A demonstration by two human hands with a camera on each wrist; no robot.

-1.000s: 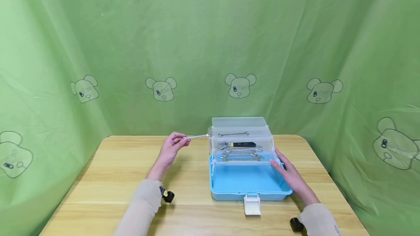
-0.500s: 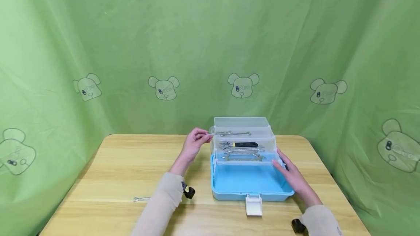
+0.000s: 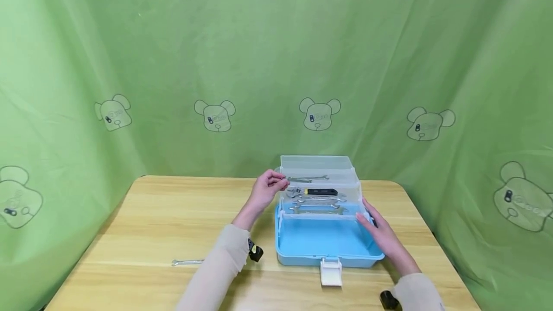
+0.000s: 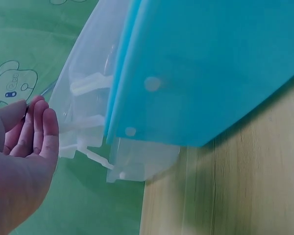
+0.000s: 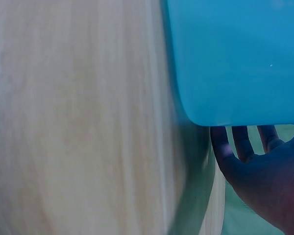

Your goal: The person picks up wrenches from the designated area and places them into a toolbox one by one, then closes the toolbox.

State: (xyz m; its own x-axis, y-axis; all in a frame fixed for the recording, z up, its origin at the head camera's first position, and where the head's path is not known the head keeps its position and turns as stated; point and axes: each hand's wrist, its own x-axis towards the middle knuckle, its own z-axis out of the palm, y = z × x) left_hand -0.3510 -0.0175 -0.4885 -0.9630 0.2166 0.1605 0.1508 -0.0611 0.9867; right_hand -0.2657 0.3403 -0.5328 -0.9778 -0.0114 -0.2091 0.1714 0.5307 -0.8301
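Note:
A blue toolbox [image 3: 330, 239] stands open, its clear stepped trays raised. My left hand [image 3: 265, 192] is at the left end of the upper tray [image 3: 341, 174], pinching a silver wrench [image 3: 302, 181] between thumb and fingers. This wrench reaches rightward into the tray, beside another wrench [image 3: 321, 177]. In the left wrist view its end shows only as a thin sliver past the fingertips. My right hand [image 3: 382, 232] holds the toolbox's right side, thumb at the lower tray's corner and fingers along the outside. The lower tray carries an adjustable wrench [image 3: 319, 192] and several open-ended wrenches [image 3: 321, 204].
On the table [image 3: 173, 220], left of the toolbox, lies one more wrench [image 3: 186, 262], partly covered by the left forearm. A white latch [image 3: 331, 272] hangs off the toolbox's front. Behind the table hangs a green curtain [image 3: 259, 61].
My left hand has carried the wrench rightward to the upper tray. The wrench on the table has come into sight as the left forearm shifted. My right hand has stayed on the toolbox.

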